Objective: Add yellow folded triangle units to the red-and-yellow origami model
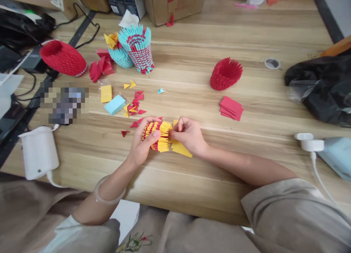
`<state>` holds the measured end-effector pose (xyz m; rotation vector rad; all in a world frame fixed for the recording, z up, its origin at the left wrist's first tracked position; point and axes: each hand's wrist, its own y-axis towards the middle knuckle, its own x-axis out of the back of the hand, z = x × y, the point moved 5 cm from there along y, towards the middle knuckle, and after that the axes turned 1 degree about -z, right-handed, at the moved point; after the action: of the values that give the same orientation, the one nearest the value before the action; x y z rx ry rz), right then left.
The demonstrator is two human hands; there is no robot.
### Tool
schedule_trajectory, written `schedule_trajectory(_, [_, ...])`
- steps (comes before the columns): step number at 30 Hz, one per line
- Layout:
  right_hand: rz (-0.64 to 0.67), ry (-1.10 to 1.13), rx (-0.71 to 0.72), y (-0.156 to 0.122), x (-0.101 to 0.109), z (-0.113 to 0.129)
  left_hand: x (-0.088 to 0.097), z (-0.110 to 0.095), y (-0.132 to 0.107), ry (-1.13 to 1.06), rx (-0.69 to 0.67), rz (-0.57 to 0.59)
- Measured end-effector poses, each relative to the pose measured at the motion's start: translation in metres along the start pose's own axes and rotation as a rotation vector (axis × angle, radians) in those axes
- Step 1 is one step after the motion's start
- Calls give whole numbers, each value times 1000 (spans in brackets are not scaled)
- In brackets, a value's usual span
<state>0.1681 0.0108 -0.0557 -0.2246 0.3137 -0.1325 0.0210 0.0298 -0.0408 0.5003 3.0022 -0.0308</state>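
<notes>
At the frame's centre your left hand point(142, 145) grips the yellow-and-red paper model point(158, 136) while your right hand point(189, 136) pinches a piece onto its edge, seemingly mid-assembly; seating it squarely calls for light, steady pressure.

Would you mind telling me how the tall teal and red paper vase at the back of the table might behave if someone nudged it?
The teal and red paper vase looks very light, so it would probably slide on the smooth wooden table. It stands tall and flares at the top, so it may tip. Its interlocked folded pieces could work loose.
</notes>
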Motion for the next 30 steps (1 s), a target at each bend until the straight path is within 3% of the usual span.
schedule_trajectory(5, [-9, 1, 37, 1, -1, 2, -3, -2, 2, -40, 1, -10])
schedule_trajectory(13, [155, 167, -71, 8, -4, -4, 0, -11, 11, -287, 81, -177])
schedule_trajectory(25, [79, 60, -16, 8, 0, -2, -3, -5, 8, -209, 89, -136])
schedule_trajectory(30, [77, 42, 3, 7, 1, -2, -5, -4, 8, -266, 159, -112])
